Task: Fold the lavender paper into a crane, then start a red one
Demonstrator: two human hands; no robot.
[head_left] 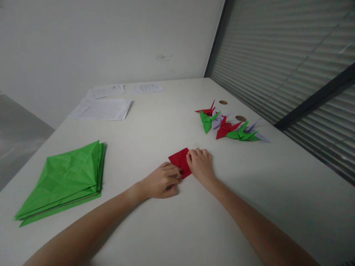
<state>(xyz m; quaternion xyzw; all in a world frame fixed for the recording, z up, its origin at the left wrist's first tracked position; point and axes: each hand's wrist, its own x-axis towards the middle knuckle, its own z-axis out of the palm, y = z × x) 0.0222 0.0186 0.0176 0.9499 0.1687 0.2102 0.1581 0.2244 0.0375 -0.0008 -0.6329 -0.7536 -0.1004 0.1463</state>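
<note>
A small folded piece of red origami paper (180,159) lies on the white table in front of me, one corner pointing away to the upper left. My left hand (163,181) grips its lower left edge with curled fingers. My right hand (201,164) is closed over its right side, fingers bent down onto the paper. The parts of the paper under the fingertips are hidden. Several folded paper cranes in green, red and pale purple, among them a red crane (226,128) and a green crane (206,121), sit in a cluster beyond my right hand.
A stack of creased green paper sheets (69,171) lies at the left. Printed papers (105,109) are spread toward the far left of the table (155,122). Two round holes or discs (240,118) show near the right edge. Window blinds (277,55) run along the right side.
</note>
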